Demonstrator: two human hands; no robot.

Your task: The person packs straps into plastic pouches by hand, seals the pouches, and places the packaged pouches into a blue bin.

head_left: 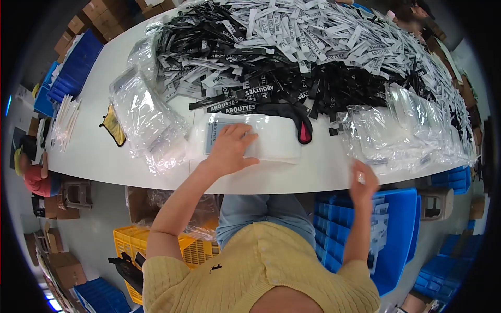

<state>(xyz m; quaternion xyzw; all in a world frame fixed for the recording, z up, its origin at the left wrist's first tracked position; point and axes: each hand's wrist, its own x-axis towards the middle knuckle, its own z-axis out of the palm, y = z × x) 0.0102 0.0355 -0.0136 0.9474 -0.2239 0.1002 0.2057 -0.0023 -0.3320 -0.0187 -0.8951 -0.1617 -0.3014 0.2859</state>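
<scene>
A yellow knitted top (250,271) fills the bottom of the view, nearest the camera, with grey trousers (263,211) below the desk edge. From it the left arm reaches up to the left hand (232,148), which lies flat with fingers spread on a clear packet (261,138); the hand presses on the packet rather than gripping it. The packet rests on the white desk (104,156) close to its near edge, and a label reading ABOUTYES shows through it at its left end.

The right hand (364,182) hovers at the desk's near edge, fingers curled; whether it holds anything I cannot tell, as it is blurred. Just beyond it lies a heap of empty clear bags (396,130), and a second heap of bags (143,120) sits left of the packet. Behind the packet spreads a large pile of black and white woven labels (302,52), covering most of the far desk. A black-and-pink item (304,130) touches the packet's right end.

Below the desk stand a blue crate (396,229) on the right and a yellow crate (130,242) on the left.
</scene>
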